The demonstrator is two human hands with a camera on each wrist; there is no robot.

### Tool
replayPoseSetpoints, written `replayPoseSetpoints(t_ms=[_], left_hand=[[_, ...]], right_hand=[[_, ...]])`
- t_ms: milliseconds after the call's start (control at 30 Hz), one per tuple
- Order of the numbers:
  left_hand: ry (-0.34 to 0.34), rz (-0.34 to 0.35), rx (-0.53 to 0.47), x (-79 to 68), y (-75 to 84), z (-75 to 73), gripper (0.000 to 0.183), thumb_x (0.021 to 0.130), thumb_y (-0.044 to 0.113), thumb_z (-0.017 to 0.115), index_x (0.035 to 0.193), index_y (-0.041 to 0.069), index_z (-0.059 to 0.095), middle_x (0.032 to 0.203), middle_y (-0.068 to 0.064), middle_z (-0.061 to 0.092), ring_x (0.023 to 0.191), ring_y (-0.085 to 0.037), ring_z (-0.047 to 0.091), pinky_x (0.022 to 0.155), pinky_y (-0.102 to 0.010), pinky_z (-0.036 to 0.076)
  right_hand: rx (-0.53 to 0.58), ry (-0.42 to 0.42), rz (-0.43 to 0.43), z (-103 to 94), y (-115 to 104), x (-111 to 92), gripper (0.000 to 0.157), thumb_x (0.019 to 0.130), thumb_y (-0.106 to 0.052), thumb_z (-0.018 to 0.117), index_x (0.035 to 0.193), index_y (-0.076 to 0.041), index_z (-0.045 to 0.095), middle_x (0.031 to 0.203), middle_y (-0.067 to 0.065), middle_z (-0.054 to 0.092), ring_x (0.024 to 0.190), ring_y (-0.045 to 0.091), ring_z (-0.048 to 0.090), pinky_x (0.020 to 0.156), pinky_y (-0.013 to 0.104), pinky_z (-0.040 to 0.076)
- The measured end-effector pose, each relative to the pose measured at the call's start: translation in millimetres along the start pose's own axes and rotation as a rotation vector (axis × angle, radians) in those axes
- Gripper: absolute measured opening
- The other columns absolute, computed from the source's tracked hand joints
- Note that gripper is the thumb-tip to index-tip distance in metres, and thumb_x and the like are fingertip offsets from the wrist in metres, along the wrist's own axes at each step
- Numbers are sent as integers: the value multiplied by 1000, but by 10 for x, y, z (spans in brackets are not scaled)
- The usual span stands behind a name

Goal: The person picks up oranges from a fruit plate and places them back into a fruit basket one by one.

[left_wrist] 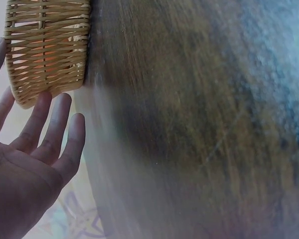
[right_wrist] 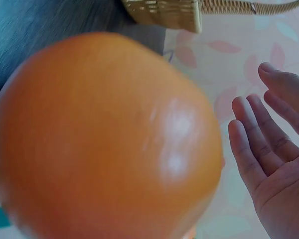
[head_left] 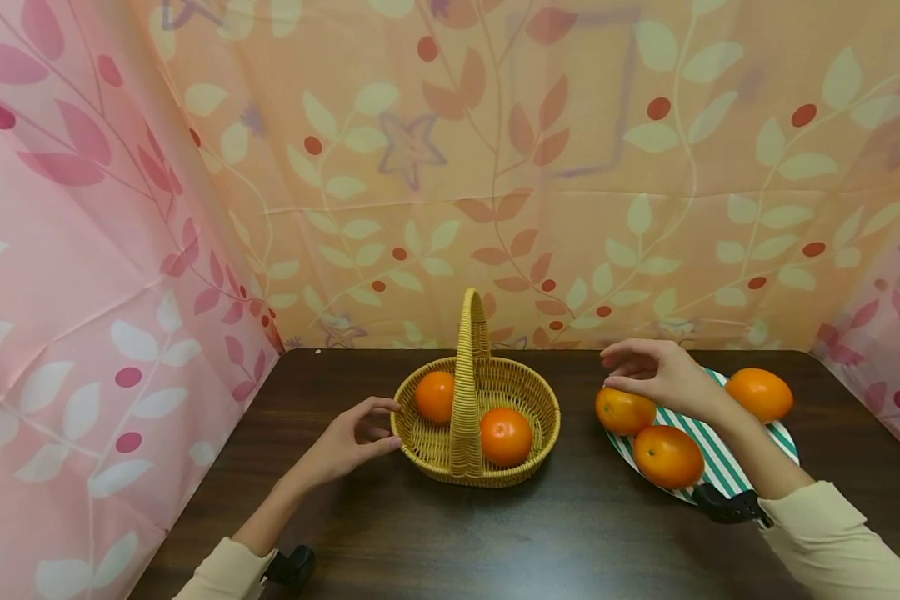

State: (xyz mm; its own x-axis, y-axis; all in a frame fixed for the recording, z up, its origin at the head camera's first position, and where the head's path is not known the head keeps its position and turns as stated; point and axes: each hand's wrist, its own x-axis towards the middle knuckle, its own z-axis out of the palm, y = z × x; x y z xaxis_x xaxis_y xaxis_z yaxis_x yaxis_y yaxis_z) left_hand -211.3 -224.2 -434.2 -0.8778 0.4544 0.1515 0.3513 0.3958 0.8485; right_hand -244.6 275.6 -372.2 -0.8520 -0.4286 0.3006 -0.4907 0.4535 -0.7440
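Observation:
A yellow wicker basket (head_left: 461, 468) with a tall arched handle stands on the table, an orange fruit (head_left: 506, 437) to the right of its handle and another orange fruit (head_left: 434, 397) to the left. At the basket's left rim is my left hand (head_left: 348, 440), fingers spread and loosely bent, fingertips right by the wicker wall (left_wrist: 47, 55). My right hand (head_left: 663, 375) hovers over a green-and-white striped plate (head_left: 720, 454), its fingers relaxed and nothing in them. Beneath its fingertips sits an orange fruit (head_left: 625, 411); a second fruit (head_left: 668, 457) lies nearer, a third (head_left: 759, 396) at the right.
The dark wooden table (head_left: 450, 542) ends at the back against a patterned cloth (head_left: 495, 167). Pink cloth (head_left: 90, 333) hangs along the left side. The basket handle (head_left: 468, 358) rises between the two fruits. In the right wrist view, a close fruit (right_wrist: 104, 139) blocks much of the plate.

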Motion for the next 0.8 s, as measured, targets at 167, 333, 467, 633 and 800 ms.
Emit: replayPoseSetpoints(t_ms=[167, 333, 467, 633, 800], left_hand=[[-5, 12, 3, -3, -17, -7, 48, 94, 16, 76, 137, 5, 55, 131, -23, 58, 101, -36, 68, 80, -35, 59], [-3, 30, 5, -2, -21, -9, 49, 95, 18, 76, 137, 5, 55, 130, -23, 58, 100, -34, 69, 79, -36, 59], [-3, 26, 12, -2, -27, -11, 49, 95, 20, 76, 137, 5, 55, 130, -22, 58, 99, -33, 69, 78, -36, 59], [-2, 5, 21, 2, -35, -13, 50, 95, 20, 76, 137, 6, 55, 130, -21, 58, 100, -32, 69, 78, -34, 58], [-2, -6, 30, 3, -47, -14, 50, 95, 21, 76, 137, 7, 56, 130, -20, 58, 100, -31, 69, 79, -33, 58]], right_hand=[[-14, 10, 31, -70, 30, -98, 31, 92, -10, 78, 121, -4, 68, 113, 14, 69, 94, 21, 72, 76, 29, 58], [-43, 24, 29, -151, 36, -225, 32, 92, -9, 77, 122, -4, 68, 115, 18, 69, 95, 21, 71, 75, 28, 58], [-50, 34, 20, -209, 66, -331, 33, 93, -6, 76, 123, -2, 67, 115, 19, 68, 95, 19, 71, 75, 28, 58], [-20, 34, 5, -264, 125, -456, 34, 91, -2, 76, 123, 1, 66, 114, 16, 69, 94, 17, 71, 76, 27, 58], [-15, 16, 16, -300, 162, -586, 35, 91, -2, 76, 124, 1, 65, 116, 10, 69, 94, 17, 71, 75, 28, 59]])
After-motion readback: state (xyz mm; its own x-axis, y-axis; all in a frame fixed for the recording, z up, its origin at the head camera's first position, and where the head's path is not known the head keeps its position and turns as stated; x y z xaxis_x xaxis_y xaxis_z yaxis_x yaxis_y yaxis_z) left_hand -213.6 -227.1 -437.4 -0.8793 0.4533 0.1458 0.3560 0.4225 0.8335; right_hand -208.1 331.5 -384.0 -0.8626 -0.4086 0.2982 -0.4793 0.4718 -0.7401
